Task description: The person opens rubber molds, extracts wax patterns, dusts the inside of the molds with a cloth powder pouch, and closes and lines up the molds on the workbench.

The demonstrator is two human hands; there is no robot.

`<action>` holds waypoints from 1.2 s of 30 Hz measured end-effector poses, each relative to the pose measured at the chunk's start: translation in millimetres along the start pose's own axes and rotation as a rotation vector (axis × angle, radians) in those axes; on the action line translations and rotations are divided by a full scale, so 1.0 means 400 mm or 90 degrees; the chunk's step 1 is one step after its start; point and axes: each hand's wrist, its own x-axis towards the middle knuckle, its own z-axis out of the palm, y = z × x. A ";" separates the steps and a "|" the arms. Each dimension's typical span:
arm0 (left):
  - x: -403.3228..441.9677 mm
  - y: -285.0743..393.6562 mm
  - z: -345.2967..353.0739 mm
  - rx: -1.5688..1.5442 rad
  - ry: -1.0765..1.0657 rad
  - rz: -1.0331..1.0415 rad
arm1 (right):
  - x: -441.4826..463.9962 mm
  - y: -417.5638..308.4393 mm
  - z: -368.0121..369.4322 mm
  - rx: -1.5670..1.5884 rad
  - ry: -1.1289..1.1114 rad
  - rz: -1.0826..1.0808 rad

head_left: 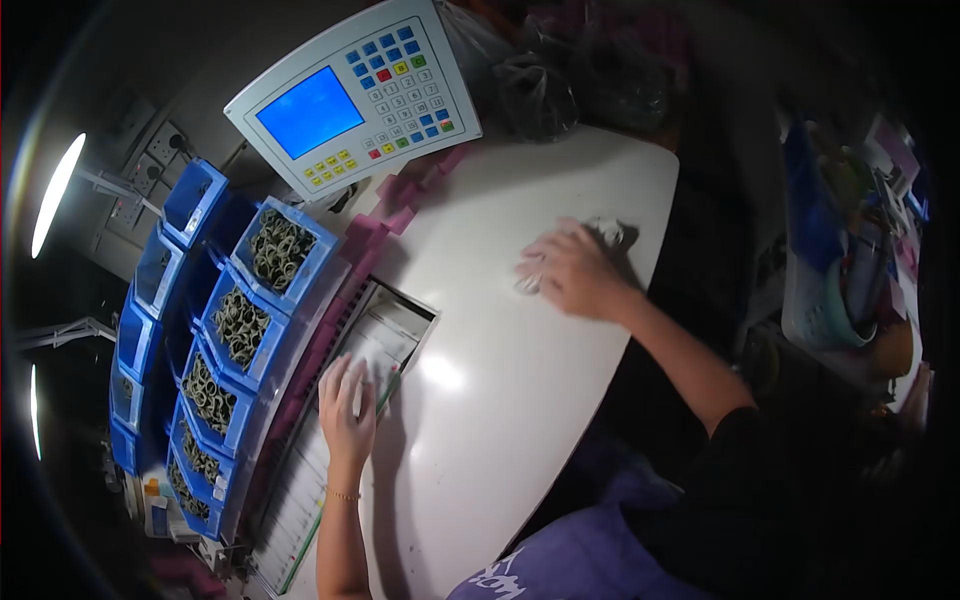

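My right hand (575,272) presses on a crumpled whitish cloth (608,232) on the white table (500,400), toward its far right side; cloth shows beyond the hand and under the fingertips. My left hand (347,405), a bracelet on its wrist, hovers over the near edge of a recessed tray (300,490) with papers or strips in it. Its fingers are loosely bent and apart, with nothing seen between them. Beside the left hand a thin green strip (388,392) lies along the recess.
Blue bins (240,325) with greenish ring-shaped parts stand at the left, beside pink blocks (365,240). A panel with a blue screen and keypad (350,95) is at the top. Clear plastic bags (538,95) sit behind the table. Cluttered containers (825,300) are at the far right.
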 end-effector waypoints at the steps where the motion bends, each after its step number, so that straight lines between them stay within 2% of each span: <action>1: 0.036 -0.002 0.019 0.023 -0.011 -0.011 | 0.025 0.046 0.007 0.024 0.042 0.023; 2: 0.078 0.000 0.038 0.050 -0.015 -0.008 | 0.066 0.081 0.015 0.031 0.041 0.014; 3: 0.126 0.003 0.061 0.077 -0.017 -0.008 | 0.113 0.112 0.023 0.101 0.087 0.104; 4: 0.173 0.000 0.083 0.083 -0.066 -0.057 | 0.164 0.142 0.033 0.171 0.129 0.195; 5: 0.222 -0.005 0.106 0.086 -0.115 -0.104 | 0.219 0.167 0.052 0.175 0.126 0.185; 6: 0.276 -0.009 0.134 0.088 -0.110 -0.111 | 0.280 0.188 0.081 0.160 0.162 0.236; 7: 0.335 -0.015 0.165 0.032 -0.155 -0.181 | 0.340 0.219 0.109 0.142 0.201 0.288; 8: 0.383 -0.030 0.194 -0.026 -0.200 -0.247 | 0.405 0.279 0.156 0.142 0.203 0.281; 9: 0.416 -0.067 0.248 -0.026 -0.192 -0.247 | 0.470 0.352 0.216 0.120 0.178 0.273; 11: 0.474 -0.149 0.369 0.353 0.103 0.032 | 0.539 0.412 0.245 0.094 0.157 0.261; 13: 0.536 -0.161 0.382 0.304 0.066 -0.012 | 0.580 0.430 0.227 0.165 0.158 0.199; 14: 0.558 -0.164 0.383 0.256 0.021 -0.057 | 0.606 0.483 0.289 0.165 0.159 0.197; 15: 0.574 -0.173 0.390 0.207 -0.023 -0.105 | 0.642 0.563 0.393 0.311 0.214 0.234; 16: 0.579 -0.182 0.408 0.211 0.038 -0.045 | 0.669 0.613 0.460 0.461 0.263 0.269; 17: 0.584 -0.189 0.421 0.216 0.039 -0.055 | 0.659 0.562 0.419 0.467 0.256 0.263; 19: 0.595 -0.186 0.424 0.220 0.027 -0.029 | 0.669 0.546 0.450 0.456 0.226 0.268; 20: 0.601 -0.172 0.406 0.211 -0.031 -0.057 | 0.664 0.534 0.463 0.450 0.210 0.273; 22: 0.612 -0.156 0.402 0.190 -0.052 -0.072 | 0.644 0.509 0.471 0.433 0.178 0.279; 24: 0.607 -0.154 0.431 0.163 -0.071 -0.079 | 0.618 0.538 0.504 0.407 0.153 0.288; 26: 0.605 -0.163 0.467 0.160 0.056 -0.014 | 0.590 0.567 0.511 0.377 0.137 0.297; 30: 0.615 -0.172 0.448 0.099 0.100 0.020 | 0.536 0.604 0.500 0.317 0.112 0.307; 32: 0.626 -0.171 0.435 0.061 -0.071 -0.055 | 0.511 0.623 0.500 0.287 0.094 0.308; 36: 0.646 -0.163 0.435 -0.038 -0.091 -0.096 | 0.449 0.664 0.495 0.223 0.061 0.316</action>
